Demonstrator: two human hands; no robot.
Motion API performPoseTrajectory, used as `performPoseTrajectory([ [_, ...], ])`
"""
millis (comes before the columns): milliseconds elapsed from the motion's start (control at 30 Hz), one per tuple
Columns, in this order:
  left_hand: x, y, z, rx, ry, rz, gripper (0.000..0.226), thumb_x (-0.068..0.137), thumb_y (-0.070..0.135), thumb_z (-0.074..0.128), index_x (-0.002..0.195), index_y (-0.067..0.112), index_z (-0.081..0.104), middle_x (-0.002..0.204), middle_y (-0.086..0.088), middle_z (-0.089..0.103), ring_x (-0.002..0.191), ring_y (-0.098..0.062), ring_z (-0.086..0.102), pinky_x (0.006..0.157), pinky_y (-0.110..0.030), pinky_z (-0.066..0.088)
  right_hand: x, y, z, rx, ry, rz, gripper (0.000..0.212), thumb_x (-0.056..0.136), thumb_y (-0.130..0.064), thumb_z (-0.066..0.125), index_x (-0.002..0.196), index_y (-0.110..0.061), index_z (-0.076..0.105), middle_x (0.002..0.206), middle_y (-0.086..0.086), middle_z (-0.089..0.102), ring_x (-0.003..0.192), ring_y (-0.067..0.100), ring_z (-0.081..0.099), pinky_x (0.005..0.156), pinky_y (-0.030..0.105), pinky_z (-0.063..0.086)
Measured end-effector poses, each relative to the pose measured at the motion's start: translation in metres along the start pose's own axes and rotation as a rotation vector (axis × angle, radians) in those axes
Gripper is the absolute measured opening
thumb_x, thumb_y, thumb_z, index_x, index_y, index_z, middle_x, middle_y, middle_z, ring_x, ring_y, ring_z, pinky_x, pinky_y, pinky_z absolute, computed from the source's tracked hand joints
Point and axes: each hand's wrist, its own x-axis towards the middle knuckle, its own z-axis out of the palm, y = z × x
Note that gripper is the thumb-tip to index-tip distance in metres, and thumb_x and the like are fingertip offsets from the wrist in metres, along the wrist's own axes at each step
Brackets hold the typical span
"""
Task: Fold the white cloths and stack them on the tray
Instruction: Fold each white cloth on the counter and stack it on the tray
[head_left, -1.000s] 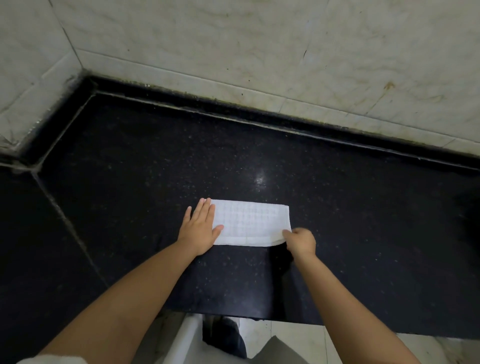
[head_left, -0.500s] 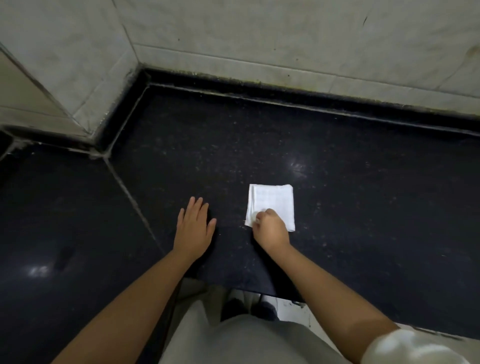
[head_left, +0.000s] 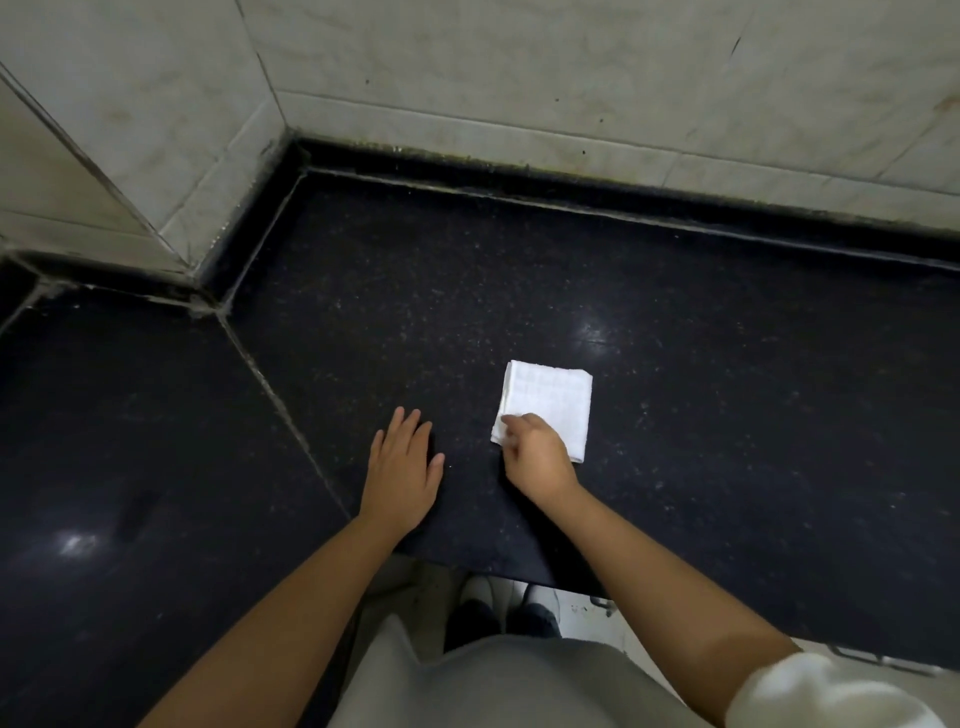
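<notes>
Head view: nearest, my grey trousers (head_left: 493, 686) and a white sleeve (head_left: 826, 696) hang over pale floor tiles (head_left: 415, 597). My left hand (head_left: 402, 470) lies flat, fingers spread, on the speckled black granite counter (head_left: 363, 322). Just beside it, my right hand (head_left: 535, 452) pinches the near left corner of the folded white cloth (head_left: 550, 400). Beyond, a black upstand meets the marbled wall tiles (head_left: 519, 78) in a corner.
</notes>
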Motion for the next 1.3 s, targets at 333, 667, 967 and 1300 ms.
performPoseTrajectory([
  [333, 0.023, 0.032, 0.017, 0.022, 0.094, 0.455, 0.032, 0.069, 0.014, 0.069, 0.099, 0.005, 0.069, 0.107, -0.012, 0.068, 0.105, -0.032, 0.065, 0.083, -0.047, 0.055, -0.027, 0.06, -0.024, -0.346, 0.138, -0.028, 0.042, 0.048, 0.013, 0.069, 0.086, -0.005, 0.07, 0.087, 0.015, 0.069, 0.067, 0.037, 0.064, 0.057, 0.04, 0.055],
  [667, 0.039, 0.069, 0.036, 0.307, -0.015, 0.59, 0.033, 0.044, 0.036, 0.086, 0.068, 0.022, 0.069, 0.073, 0.007, 0.066, 0.069, -0.011, 0.065, 0.08, -0.024, 0.041, -0.019, 0.044, -0.043, -0.071, -0.011, 0.086, 0.014, 0.076, 0.0, 0.047, 0.069, 0.001, 0.059, 0.073, 0.015, 0.061, 0.073, 0.029, 0.058, 0.065, 0.033, 0.045],
  [967, 0.014, 0.173, 0.044, 0.258, 0.191, 1.007, 0.008, 0.081, 0.023, 0.041, 0.079, 0.017, 0.046, 0.068, -0.003, 0.057, 0.07, -0.018, 0.042, 0.065, -0.029, 0.03, -0.118, 0.12, -0.147, 0.233, 0.031, 0.24, 0.025, 0.077, 0.001, 0.051, 0.09, -0.01, 0.07, 0.059, 0.004, 0.062, 0.032, -0.005, 0.051, 0.051, 0.013, 0.045],
  [1300, -0.103, 0.462, 0.107, 0.209, 0.023, 1.259, 0.035, 0.083, 0.024, 0.034, 0.077, 0.003, 0.061, 0.068, -0.013, 0.059, 0.055, -0.031, 0.056, 0.048, -0.033, 0.045, -0.348, 0.304, -0.27, 0.135, 0.446, 0.433, 0.022, 0.072, -0.007, 0.065, 0.094, -0.009, 0.07, 0.093, 0.009, 0.071, 0.09, 0.021, 0.064, 0.072, 0.023, 0.043],
])
